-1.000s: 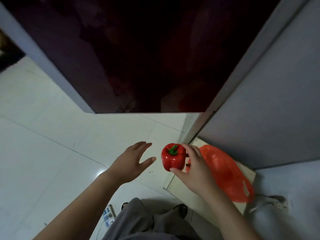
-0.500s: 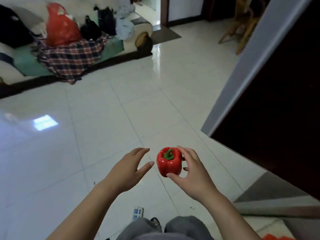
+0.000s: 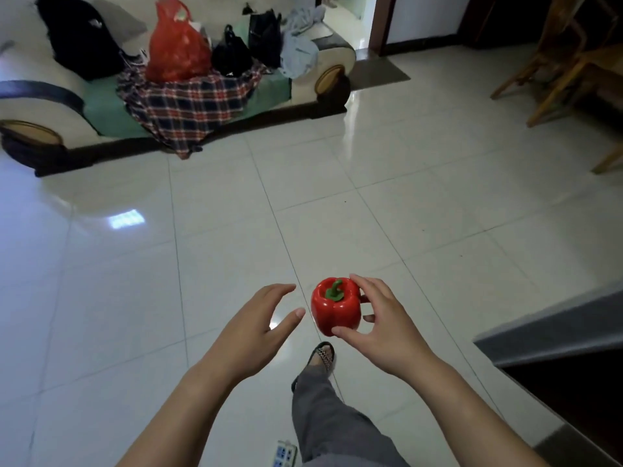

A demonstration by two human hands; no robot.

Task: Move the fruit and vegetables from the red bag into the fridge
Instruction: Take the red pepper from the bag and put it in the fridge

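Note:
My right hand (image 3: pixel 381 318) grips a glossy red bell pepper (image 3: pixel 335 306) with a green stem, held upright over the white tiled floor. My left hand (image 3: pixel 261 320) hovers just left of the pepper, fingers spread, holding nothing and not touching it. A red plastic bag (image 3: pixel 177 52) stands on the sofa (image 3: pixel 67 106) at the far left. A dark fridge door (image 3: pixel 569 392) with a grey edge fills the lower right corner; the fridge interior is out of view.
The sofa carries a plaid blanket (image 3: pixel 188 106), black bags (image 3: pixel 232 57) and clothes. Wooden chairs (image 3: pixel 566 59) stand at the far right. A doorway (image 3: pixel 414 21) opens at the back. A power strip (image 3: pixel 285 455) lies by my sandalled foot (image 3: pixel 322 357).
The view has swung from the dark door and the red bag on the floor to the living room. Both hands keep their pose, with the pepper still in my right hand.

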